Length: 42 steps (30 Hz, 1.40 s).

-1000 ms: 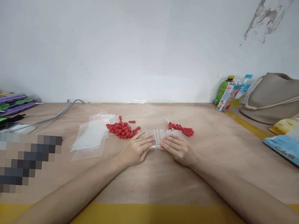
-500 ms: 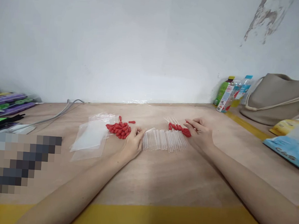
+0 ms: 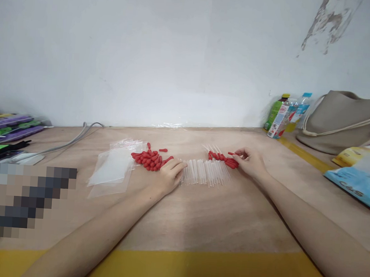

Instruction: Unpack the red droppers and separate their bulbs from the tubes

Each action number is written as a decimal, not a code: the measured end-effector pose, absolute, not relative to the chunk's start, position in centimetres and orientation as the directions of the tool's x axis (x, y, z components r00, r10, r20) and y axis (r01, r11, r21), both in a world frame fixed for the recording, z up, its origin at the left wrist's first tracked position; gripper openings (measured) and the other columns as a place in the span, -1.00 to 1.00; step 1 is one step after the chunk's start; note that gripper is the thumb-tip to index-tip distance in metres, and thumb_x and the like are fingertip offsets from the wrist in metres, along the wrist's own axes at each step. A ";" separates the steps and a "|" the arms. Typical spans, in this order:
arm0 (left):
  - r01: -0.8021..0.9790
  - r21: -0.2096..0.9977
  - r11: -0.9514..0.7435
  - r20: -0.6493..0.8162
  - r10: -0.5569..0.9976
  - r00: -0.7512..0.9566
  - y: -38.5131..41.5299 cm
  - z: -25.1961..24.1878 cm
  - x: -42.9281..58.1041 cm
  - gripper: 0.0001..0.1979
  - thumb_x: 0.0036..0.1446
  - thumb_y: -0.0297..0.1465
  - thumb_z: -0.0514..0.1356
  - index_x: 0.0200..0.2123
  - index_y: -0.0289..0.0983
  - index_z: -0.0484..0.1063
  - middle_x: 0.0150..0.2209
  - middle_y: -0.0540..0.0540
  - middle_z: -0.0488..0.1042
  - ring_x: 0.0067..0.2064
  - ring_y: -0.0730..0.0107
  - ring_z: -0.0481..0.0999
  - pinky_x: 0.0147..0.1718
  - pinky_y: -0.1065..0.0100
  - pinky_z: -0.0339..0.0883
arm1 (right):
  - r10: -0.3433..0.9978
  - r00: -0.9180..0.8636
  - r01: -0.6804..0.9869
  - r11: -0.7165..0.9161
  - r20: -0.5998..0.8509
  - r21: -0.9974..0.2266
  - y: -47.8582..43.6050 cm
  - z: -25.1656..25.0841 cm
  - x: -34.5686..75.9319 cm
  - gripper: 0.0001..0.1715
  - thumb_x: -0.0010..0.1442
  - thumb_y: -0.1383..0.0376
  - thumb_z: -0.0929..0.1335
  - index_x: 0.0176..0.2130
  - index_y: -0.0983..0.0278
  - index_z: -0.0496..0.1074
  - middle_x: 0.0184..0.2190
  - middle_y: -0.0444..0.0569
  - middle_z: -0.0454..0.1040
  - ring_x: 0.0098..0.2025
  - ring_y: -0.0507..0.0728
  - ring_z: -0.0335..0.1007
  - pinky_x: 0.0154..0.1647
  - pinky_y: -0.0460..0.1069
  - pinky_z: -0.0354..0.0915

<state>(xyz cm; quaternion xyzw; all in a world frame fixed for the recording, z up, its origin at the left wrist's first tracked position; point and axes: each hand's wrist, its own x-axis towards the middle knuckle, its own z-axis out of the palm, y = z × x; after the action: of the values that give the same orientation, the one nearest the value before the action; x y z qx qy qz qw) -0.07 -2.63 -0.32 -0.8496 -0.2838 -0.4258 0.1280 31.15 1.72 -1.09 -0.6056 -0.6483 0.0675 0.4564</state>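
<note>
My left hand (image 3: 170, 174) rests at the left end of a row of clear dropper tubes (image 3: 203, 172), fingers bent together. Whatever is under its fingertips is hidden. Just behind it lies a pile of red rubber bulbs (image 3: 147, 158), one of them reaching up against the knuckles. On the right, my right hand (image 3: 248, 162) pinches a red rubber bulb (image 3: 231, 153) between thumb and fingers. Directly below and left of these fingertips is a group of droppers with red bulbs (image 3: 218, 156), their thin clear tubes pointing away from me.
Clear zip bags (image 3: 111, 169) lie left of the bulb pile. A grey cable (image 3: 67, 143) and packs of purple and green items (image 3: 11, 128) are at far left. Bottles (image 3: 281, 118), a grey bag (image 3: 344, 120) and a blue packet (image 3: 356, 184) stand or lie right.
My right hand has turned and drawn slightly back, so the red bulb at its fingertips shows more clearly. My left hand has shifted a little right over the tubes, its fingers curled lower.
</note>
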 end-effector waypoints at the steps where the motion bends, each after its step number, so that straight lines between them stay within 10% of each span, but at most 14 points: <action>1: 0.582 0.010 -0.813 0.787 0.365 0.497 -2.7 -0.4 0.0 -0.75 0.07 -0.58 0.00 -0.20 -0.28 0.36 -0.28 -0.11 0.44 -0.23 0.37 0.41 -0.23 0.32 0.35 | 0.853 0.148 0.738 0.242 0.501 -0.630 1.6 -0.9 31.1 -0.75 -0.06 0.18 0.31 -0.39 0.30 0.42 -0.51 -0.06 0.44 -0.53 0.03 0.26 -0.52 -0.07 0.18; 22: 0.639 0.062 -0.767 0.556 0.558 0.615 -4.0 1.1 -0.4 -0.46 -0.01 -0.08 0.14 -0.01 -0.26 0.33 -0.07 -0.18 0.43 0.04 0.12 0.30 0.02 0.04 0.12 | 0.858 0.003 0.865 0.256 0.514 -0.432 0.9 1.1 27.5 -0.69 0.03 0.10 0.26 -0.41 0.20 0.51 -0.40 -0.07 0.50 -0.35 0.10 0.36 -0.35 -0.03 0.17; 30: 0.655 0.091 -0.750 0.530 0.593 0.606 -3.6 0.8 -0.9 -0.52 0.01 -0.09 0.12 -0.05 -0.25 0.35 -0.07 -0.15 0.43 0.05 0.17 0.31 0.08 0.01 0.04 | 0.942 0.121 0.954 -0.022 0.315 -0.300 3.3 2.9 22.8 -0.70 -0.08 0.08 0.30 -0.58 0.20 0.51 -0.52 0.00 0.48 -0.33 0.18 0.35 -0.31 0.04 0.12; 42: 0.666 0.036 -0.745 0.665 0.516 0.541 -3.8 0.8 -1.0 -0.55 0.07 -0.21 0.11 0.03 -0.23 0.27 -0.02 -0.20 0.34 0.07 0.12 0.25 0.00 0.04 0.16 | 0.903 0.110 0.949 0.029 0.415 -0.315 2.3 3.3 21.3 -0.75 0.04 0.20 0.27 -0.52 0.24 0.46 -0.46 0.03 0.48 -0.27 0.22 0.33 -0.25 0.09 0.08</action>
<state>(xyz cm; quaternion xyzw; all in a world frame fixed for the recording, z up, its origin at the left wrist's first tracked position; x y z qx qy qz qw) -1.04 -3.83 0.77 -0.8706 -0.3394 -0.3383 0.1114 21.28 2.34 3.27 -0.6954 -0.6657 -0.0423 0.2672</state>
